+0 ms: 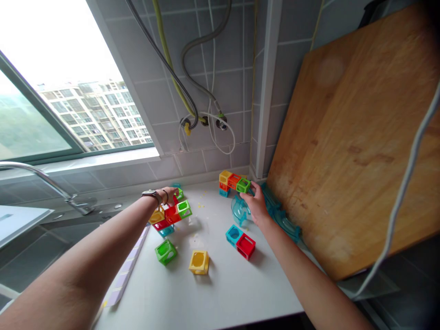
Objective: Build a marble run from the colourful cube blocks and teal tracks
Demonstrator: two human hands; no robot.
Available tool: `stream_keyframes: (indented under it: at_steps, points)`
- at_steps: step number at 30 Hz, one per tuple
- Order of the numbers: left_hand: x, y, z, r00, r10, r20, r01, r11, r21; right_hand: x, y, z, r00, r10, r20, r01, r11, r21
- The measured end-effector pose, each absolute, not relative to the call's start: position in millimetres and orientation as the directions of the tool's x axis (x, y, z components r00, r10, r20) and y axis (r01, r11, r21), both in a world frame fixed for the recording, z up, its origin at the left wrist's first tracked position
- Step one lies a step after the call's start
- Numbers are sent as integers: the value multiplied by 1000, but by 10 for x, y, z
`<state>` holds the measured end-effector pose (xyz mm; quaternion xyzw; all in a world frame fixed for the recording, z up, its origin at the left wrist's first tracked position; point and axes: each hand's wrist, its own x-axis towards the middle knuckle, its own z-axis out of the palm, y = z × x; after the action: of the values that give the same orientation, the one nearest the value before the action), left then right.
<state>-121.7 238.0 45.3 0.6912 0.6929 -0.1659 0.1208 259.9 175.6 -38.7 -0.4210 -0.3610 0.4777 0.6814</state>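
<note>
On a white countertop (220, 284) lie hollow coloured cube blocks. My left hand (169, 194), a watch on its wrist, rests on top of a stacked cluster of red, yellow, green and blue cubes (170, 214). My right hand (256, 201) reaches to the back and pinches a green cube (243, 184) at the end of a small structure of yellow, red and blue cubes (229, 181). Clear teal curved track pieces (240, 211) lie under and beside that hand. Loose on the counter are a green cube (165, 252), a yellow cube (199, 261) and a joined blue and red pair (240, 241).
A large wooden cutting board (357, 137) leans against the tiled wall on the right, a white cable (405, 183) hanging in front of it. Hoses and pipes (192, 105) run down the back wall. A tap (48, 181) and sink are at left, under a window.
</note>
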Motion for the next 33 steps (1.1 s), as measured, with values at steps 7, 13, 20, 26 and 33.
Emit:
stream_keyframes:
  at_steps: [7,13,20,26,33]
  points:
    - [-1198,2296,509,6,914,-405,1000,-12,-13,2607,1753,-382,281,954,101,-333,196,-922]
    - [-1198,2309,771,-8,912,-411,1000,4,-10,2604,1772,-415,276,954,119,-323,208,-923]
    - [-867,2500,1254,125,986,-108,985,-111,129,2596,1763,-411,272,955,120,-328,210,-921]
    - [-230,2749,1123,162,980,112,884,-195,426,2593,1740,-374,276,955,110,-340,204,-918]
    - [143,2881,750,94,994,55,684,-104,722,2595,1721,-370,169,973,159,-320,206,-925]
